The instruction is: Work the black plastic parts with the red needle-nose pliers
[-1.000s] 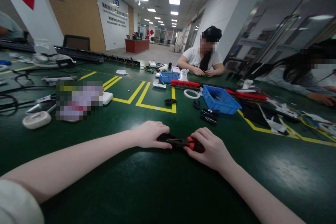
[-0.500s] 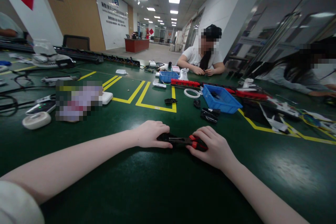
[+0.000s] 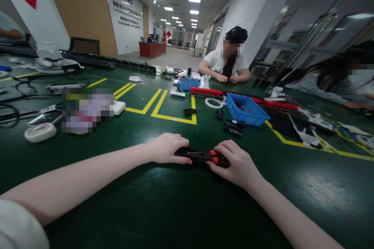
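Low over the green table, my right hand (image 3: 238,164) is closed around the red-and-black handles of a pair of pliers (image 3: 215,158). The jaws point left, toward my left hand (image 3: 167,148). Between its thumb and fingers, that hand grips a small black part (image 3: 183,151); its exact kind is not clear. The dark jaw end of the pliers meets the black part, and I cannot tell whether they bite on it. Beyond my hands lie a black piece (image 3: 190,111) by the yellow tape and several black pieces (image 3: 233,127) in a bundle.
A blue bin (image 3: 248,113) stands ahead on the right, with a white ring (image 3: 214,103) beside it. Left lie a blurred-out phone-like object (image 3: 87,114), a white case (image 3: 119,107) and cables. A co-worker (image 3: 226,64) sits across the table; another person (image 3: 324,79) sits at right.
The pliers' handles look slightly closer together and turned a little in my right hand. Both hands stay in nearly the same place.
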Motion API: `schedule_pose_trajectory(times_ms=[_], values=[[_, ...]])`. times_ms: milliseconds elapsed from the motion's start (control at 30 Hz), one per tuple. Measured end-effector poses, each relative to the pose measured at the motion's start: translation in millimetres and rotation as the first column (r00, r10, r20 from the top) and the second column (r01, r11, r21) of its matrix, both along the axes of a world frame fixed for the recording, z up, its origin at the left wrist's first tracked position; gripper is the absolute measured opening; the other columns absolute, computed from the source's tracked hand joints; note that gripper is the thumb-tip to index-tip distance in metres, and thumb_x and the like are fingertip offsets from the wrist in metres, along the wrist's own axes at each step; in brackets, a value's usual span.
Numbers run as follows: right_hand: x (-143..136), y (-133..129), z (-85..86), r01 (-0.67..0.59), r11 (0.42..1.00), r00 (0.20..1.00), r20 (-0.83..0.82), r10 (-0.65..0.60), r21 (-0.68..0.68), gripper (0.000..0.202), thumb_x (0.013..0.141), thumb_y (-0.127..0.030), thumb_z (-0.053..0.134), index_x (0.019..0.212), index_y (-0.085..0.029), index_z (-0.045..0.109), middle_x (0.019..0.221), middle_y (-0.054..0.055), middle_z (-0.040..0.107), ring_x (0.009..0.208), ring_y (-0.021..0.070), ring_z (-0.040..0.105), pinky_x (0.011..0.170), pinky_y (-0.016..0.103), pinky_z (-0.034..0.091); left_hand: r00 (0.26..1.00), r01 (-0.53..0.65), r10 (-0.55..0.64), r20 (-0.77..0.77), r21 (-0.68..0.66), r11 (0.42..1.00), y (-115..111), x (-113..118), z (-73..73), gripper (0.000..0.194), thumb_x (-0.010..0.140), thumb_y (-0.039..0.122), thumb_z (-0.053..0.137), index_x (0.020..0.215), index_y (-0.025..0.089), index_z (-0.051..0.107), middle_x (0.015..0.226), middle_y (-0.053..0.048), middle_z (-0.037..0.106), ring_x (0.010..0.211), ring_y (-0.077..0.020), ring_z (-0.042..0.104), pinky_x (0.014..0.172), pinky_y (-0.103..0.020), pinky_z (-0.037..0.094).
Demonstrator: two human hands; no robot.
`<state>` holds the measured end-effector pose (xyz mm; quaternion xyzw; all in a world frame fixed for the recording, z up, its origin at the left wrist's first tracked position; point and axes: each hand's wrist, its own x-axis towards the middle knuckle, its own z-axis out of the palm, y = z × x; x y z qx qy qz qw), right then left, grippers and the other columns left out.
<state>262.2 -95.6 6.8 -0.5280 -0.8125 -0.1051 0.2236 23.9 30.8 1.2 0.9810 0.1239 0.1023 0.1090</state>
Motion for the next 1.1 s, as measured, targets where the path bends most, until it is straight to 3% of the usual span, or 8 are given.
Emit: schedule_pose_trajectory(times_ms=[633, 833, 1100], values=[[-2.1, -0.4, 0.7, -0.007, 1.0, 0.999, 0.049, 0.006, 0.022, 0.024, 0.084, -0.036, 0.063, 0.097, -0.016, 0.065, 0.089, 0.011, 0.065, 0.08, 0.0233, 0.059, 0.065, 0.035, 0.053, 1.0, 0.005, -0.005, 0.009, 0.026, 1.0, 1.0, 0.0, -1.8, 0.041, 0.09, 0.059, 0.053, 0.086, 0.018, 0.053, 0.082, -0.002, 0.061, 0.075, -0.0184, 0.058, 0.06, -0.027, 0.036], [-4.3, -0.4, 1.1, 0.014, 1.0, 0.997, 0.075, -0.014, -0.004, 0.02, 0.083, -0.037, 0.064, 0.088, -0.018, 0.066, 0.087, 0.01, 0.064, 0.079, 0.0229, 0.059, 0.065, 0.034, 0.052, 1.0, 0.004, -0.004, 0.011, 0.026, 1.0, 0.8, 0.1, -1.7, 0.041, 0.089, 0.06, 0.054, 0.087, 0.018, 0.055, 0.082, -0.002, 0.061, 0.076, -0.0188, 0.058, 0.06, -0.027, 0.037], [-2.4, 0.1, 0.6, 0.018, 1.0, 0.998, 0.067, -0.018, 0.009, 0.023, 0.082, -0.038, 0.064, 0.09, -0.017, 0.065, 0.09, 0.011, 0.065, 0.081, 0.0236, 0.06, 0.066, 0.035, 0.052, 1.0, 0.002, -0.002, 0.009, 0.024, 1.0, 0.7, -0.2, -1.5, 0.041, 0.089, 0.06, 0.053, 0.088, 0.018, 0.055, 0.082, -0.002, 0.061, 0.075, -0.0187, 0.058, 0.06, -0.027, 0.036]])
